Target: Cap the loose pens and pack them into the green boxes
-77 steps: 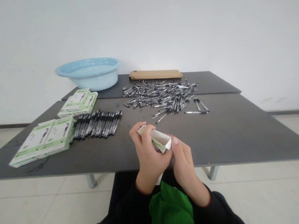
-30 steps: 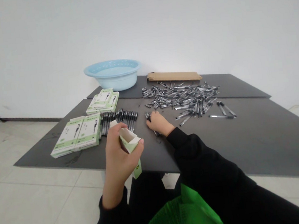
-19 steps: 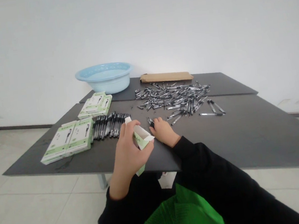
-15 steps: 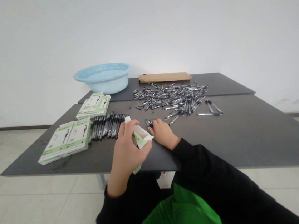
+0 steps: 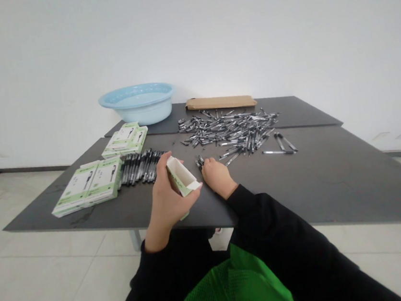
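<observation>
Clasped in the left hand (image 5: 165, 193), a box (image 5: 176, 181) tilts above the table (image 5: 334, 178), open end up; the right hand (image 5: 218, 177), resting there, curls round some pens (image 5: 199, 161), with a pile (image 5: 234, 129) beyond and three strays (image 5: 288, 142) farther right.

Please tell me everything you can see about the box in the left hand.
The box is narrow, apparently thin card, green and white outside, white inside. Its open end faces up, with a flap at the near right. The left hand grips it, hiding much of its outside, at the near side of the table.
</observation>
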A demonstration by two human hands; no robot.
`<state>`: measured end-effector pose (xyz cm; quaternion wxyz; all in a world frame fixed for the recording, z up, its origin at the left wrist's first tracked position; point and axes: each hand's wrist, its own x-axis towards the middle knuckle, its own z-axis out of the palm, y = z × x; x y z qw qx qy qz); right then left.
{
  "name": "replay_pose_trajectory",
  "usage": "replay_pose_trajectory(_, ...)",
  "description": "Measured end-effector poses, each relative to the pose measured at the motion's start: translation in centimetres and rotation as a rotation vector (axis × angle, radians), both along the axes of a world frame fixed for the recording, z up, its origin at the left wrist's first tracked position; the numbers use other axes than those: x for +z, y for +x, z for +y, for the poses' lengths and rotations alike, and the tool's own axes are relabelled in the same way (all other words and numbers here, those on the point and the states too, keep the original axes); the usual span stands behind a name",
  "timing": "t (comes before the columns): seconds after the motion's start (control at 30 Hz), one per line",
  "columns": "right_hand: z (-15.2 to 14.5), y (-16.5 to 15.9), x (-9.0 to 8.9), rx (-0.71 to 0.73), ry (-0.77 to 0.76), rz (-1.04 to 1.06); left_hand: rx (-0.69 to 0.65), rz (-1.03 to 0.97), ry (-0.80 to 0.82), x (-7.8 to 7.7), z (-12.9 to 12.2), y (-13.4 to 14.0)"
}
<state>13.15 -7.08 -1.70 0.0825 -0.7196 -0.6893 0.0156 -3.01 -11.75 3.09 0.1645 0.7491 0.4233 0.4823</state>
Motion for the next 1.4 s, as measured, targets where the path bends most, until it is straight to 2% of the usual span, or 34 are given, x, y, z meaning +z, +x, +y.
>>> replay_pose_trajectory(0.1,-0.2,0.0,0.2,-0.002,0.008,0.019,-0.004,-0.075,-0.062,-0.6,-0.2,-0.1)
replay_pose_trajectory(0.2,-0.4,0.2,0.7,0.004,0.081,0.049,-0.024,-0.119,-0.076,-0.9,-0.3,-0.3)
replay_pose_trajectory(0.33,-0.4,1.3,1.5,0.050,0.281,0.199,-0.053,-0.145,-0.071,-0.9,-0.5,-0.5)
replay_pose_trajectory(0.43,-0.6,2.4,2.5,0.096,0.489,0.470,-0.042,-0.111,-0.074,-0.8,-0.7,-0.6)
replay_pose_trajectory(0.5,-1.1,3.0,3.8,0.113,0.621,0.699,-0.031,-0.081,-0.062,-0.7,-0.9,-0.7)
replay_pose_trajectory(0.6,-2.7,3.4,6.6,0.185,0.804,0.994,-0.045,-0.079,-0.047,-0.8,-1.0,-0.7)
replay_pose_trajectory(0.77,-5.9,2.8,11.7,0.375,1.046,1.217,-0.089,-0.113,-0.062,-1.1,-1.0,-0.3)
replay_pose_trajectory(0.83,-6.9,2.3,12.9,0.429,1.025,1.214,-0.100,-0.122,-0.063,-1.1,-1.1,-0.1)
replay_pose_trajectory(0.93,-7.7,1.5,13.4,0.495,0.837,1.079,-0.106,-0.137,-0.064,-1.1,-1.2,0.0)
replay_pose_trajectory(1.03,-7.7,0.8,13.3,0.543,0.686,0.896,-0.120,-0.158,-0.065,-1.1,-1.4,0.1)
replay_pose_trajectory(1.17,-7.0,0.1,13.0,0.606,0.588,0.732,-0.117,-0.168,-0.017,-1.3,-1.4,0.1)
replay_pose_trajectory(1.4,-5.6,-0.6,12.2,0.746,0.390,0.659,-0.151,-0.183,0.052,-1.6,-0.8,0.6)
